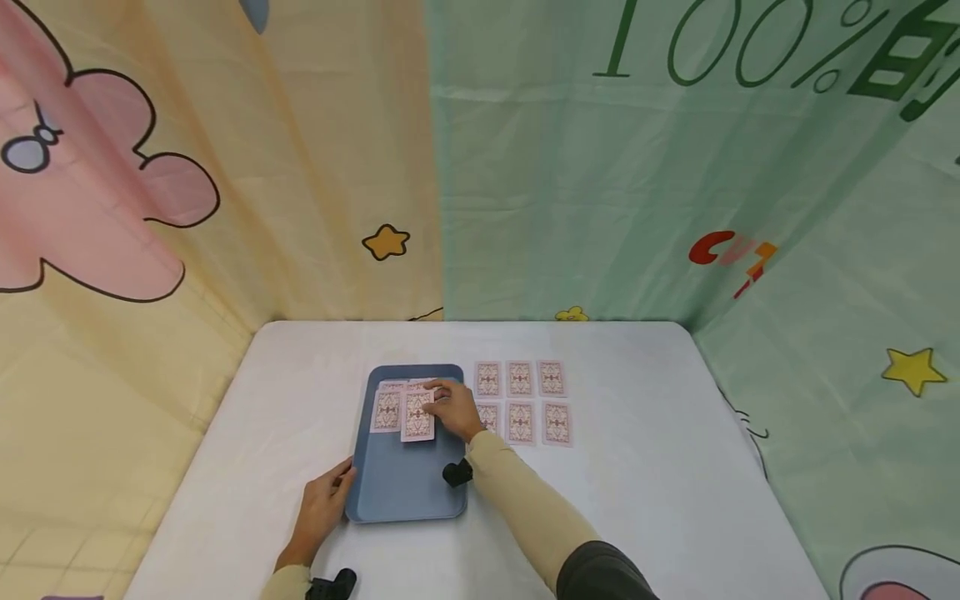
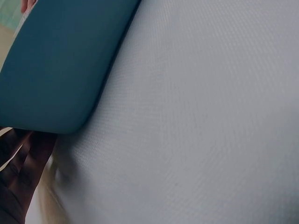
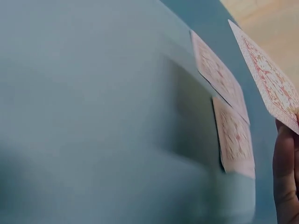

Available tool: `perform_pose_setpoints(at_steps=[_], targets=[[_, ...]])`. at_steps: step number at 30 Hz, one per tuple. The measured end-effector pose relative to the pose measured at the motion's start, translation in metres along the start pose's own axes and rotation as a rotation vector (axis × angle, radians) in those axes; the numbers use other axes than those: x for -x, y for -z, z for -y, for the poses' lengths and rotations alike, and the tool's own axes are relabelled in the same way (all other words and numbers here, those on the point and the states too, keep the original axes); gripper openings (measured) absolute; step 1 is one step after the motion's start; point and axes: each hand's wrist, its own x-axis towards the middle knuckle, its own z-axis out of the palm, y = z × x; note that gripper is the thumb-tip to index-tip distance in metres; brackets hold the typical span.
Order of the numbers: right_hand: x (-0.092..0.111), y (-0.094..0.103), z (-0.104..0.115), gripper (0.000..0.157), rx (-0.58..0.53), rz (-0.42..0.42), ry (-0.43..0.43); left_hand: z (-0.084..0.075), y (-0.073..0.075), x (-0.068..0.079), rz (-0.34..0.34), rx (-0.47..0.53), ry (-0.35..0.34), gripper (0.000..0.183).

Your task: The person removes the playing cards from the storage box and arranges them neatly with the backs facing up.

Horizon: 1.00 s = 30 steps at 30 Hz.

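Observation:
My right hand (image 1: 454, 410) pinches a playing card (image 1: 417, 416) with a red patterned back. The card is tilted above a blue-grey tray (image 1: 408, 492), as the right wrist view shows. Under and behind it, several face-down cards (image 1: 387, 412) lie at the tray's far end, partly hidden in the head view. Two of these cards (image 3: 236, 140) show in the right wrist view, apart from the held one. My left hand (image 1: 322, 507) rests at the tray's left edge, its fairly straight fingers (image 2: 32, 158) touching the rim from outside.
Right of the tray, two rows of face-down cards (image 1: 520, 422) lie on the white-covered table (image 1: 645, 500); my right hand partly covers one. Patterned curtains (image 1: 555, 167) hang behind the table and along both sides. Black wrist cameras (image 1: 457, 473) sit on both wrists.

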Motion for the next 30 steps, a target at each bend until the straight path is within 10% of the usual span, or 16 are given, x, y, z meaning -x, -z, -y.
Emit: perform_pose_setpoints(at_steps=[30], targets=[[-0.002,0.125,-0.037,0.037,-0.187,-0.195,-0.102,0.003,0.001,0.000,0.020,-0.028,0.033,0.036]])
